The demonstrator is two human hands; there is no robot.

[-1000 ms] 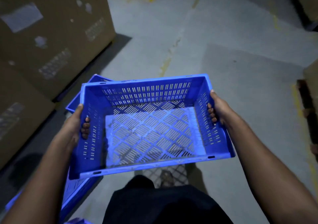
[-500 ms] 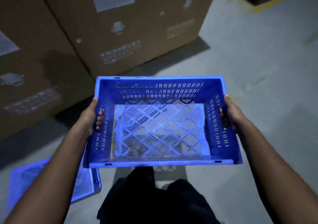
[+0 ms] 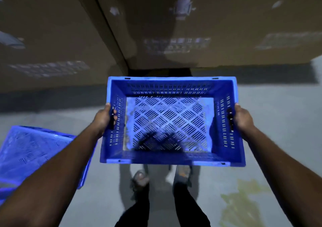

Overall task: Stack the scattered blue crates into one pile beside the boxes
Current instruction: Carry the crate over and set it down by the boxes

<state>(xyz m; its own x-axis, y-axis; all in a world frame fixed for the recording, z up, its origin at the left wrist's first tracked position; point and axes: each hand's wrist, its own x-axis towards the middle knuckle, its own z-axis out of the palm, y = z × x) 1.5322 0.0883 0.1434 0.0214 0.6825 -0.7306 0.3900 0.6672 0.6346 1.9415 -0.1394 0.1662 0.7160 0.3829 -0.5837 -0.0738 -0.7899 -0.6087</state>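
A person stands facing the big cardboard boxes [image 3: 217,26], holding a blue crate [image 3: 171,122] out in front at about waist level, clear of the floor [image 3: 278,113]. The crate is upright and level, its open top facing up, its slotted base showing the legs and sandalled feet [image 3: 140,178] below through the lattice.

The left hand [image 3: 102,117] grips the crate's left end wall, fingers curled through the handle slot so the tips show inside. The right hand [image 3: 243,118] holds the right end wall the same way, thumb on the rim; its fingers are mostly hidden behind the wall, though they seem to hook into the slot.

The held crate's far rim sits close to the foot of the boxes, above a dark gap where two boxes meet. Down to the left, a second blue crate [image 3: 34,153] lies on the floor, partly behind the left forearm, blurred. A yellowish stain [image 3: 244,200] marks the concrete at the lower right.
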